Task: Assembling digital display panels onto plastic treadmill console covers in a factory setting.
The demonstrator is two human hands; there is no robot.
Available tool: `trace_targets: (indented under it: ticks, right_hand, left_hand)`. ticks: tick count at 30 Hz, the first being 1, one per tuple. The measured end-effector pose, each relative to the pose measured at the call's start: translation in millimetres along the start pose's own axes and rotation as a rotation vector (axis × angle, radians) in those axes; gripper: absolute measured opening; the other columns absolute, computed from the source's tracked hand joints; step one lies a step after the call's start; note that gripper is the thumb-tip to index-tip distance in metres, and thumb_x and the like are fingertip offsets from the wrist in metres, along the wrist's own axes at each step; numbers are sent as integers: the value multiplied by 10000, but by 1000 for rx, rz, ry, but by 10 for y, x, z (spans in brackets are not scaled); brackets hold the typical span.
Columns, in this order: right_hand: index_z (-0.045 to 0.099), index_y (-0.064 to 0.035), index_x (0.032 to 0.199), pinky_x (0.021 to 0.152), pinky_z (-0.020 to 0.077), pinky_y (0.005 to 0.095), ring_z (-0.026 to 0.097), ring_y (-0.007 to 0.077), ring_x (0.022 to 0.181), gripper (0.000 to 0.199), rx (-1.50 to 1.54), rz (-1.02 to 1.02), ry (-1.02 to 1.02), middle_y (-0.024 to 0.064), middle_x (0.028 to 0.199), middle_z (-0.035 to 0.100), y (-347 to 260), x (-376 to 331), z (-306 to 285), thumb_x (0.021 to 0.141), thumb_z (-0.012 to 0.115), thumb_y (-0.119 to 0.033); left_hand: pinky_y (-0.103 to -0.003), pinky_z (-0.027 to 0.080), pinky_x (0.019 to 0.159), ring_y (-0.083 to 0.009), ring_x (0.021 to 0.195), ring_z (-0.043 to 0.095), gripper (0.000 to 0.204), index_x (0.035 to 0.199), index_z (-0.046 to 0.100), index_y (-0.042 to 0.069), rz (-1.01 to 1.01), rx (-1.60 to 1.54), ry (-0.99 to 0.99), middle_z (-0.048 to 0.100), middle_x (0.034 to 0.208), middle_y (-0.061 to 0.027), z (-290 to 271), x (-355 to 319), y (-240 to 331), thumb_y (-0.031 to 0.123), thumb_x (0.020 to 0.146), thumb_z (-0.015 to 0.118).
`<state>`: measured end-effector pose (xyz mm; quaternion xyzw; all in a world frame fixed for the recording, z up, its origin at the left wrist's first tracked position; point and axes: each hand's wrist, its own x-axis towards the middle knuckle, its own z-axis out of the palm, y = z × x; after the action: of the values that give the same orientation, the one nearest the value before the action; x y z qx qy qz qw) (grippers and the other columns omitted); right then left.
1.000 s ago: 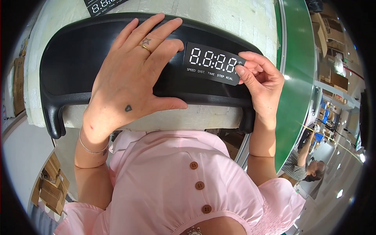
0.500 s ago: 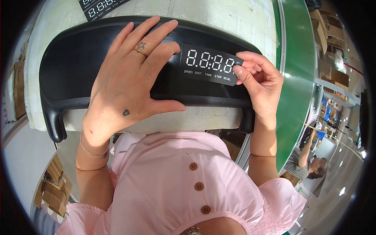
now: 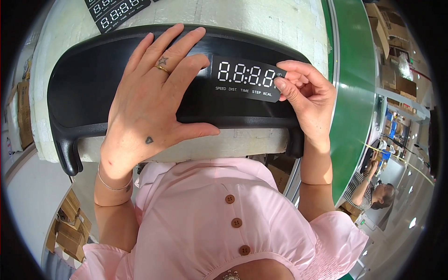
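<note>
In front of me lies a wide black plastic console housing (image 3: 84,88) with a curved top edge and a downward leg at each end. My left hand (image 3: 149,93) rests spread on it, fingertips near its far edge, index finger beside the left end of a display sticker. That black display sticker (image 3: 245,79) carries white digit shapes and a row of small lettering. Between thumb and fingers, my right hand (image 3: 310,95) pinches the sticker's right end. Its left part lies close over the housing; whether it touches there I cannot tell.
More black display stickers (image 3: 122,15) lie beyond the housing on a pale, film-covered block (image 3: 261,18). A green surface (image 3: 352,112) runs along the right. Cardboard boxes (image 3: 72,224) stand at lower left. Farther right, a person in a striped top (image 3: 361,191) is at work.
The housing, the stickers and both hands sit slightly lower in the picture, as the view has shifted a little. The left hand's spread and the right hand's pinch look the same.
</note>
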<state>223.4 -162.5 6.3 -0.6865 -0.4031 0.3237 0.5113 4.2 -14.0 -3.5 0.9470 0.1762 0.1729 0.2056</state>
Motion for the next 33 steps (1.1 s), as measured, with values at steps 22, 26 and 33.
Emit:
trace_targets:
  ticks: [22, 26, 33]
  right_hand:
    - [678, -15, 1059, 533, 425, 138, 525, -6, 639, 268, -102, -14, 102, -38, 747, 602, 27, -4, 67, 807, 745, 49]
    - [676, -22, 1059, 520, 419, 141, 504, -8, 620, 281, -124, -19, 141, -50, 723, 571, 22, 13, 126, 797, 763, 32]
    - [673, -32, 1044, 520, 422, 155, 494, -1, 605, 294, -236, -23, 177, -46, 703, 564, -14, -2, 147, 776, 785, 9]
  left_hand:
    - [-532, 282, 1114, -361, 1362, 391, 839, 1262, 620, 106, 10, 19, -76, 460, 1462, -110, -51, 77, 58, 488, 544, 825]
    - [-533, 280, 1115, -360, 1368, 382, 842, 1263, 616, 103, -6, 32, -101, 455, 1465, -116, -44, 69, 46, 484, 543, 826]
    - [-536, 280, 1116, -366, 1370, 381, 860, 1266, 616, 106, -10, 25, -113, 449, 1471, -122, -46, 76, 28, 533, 544, 808]
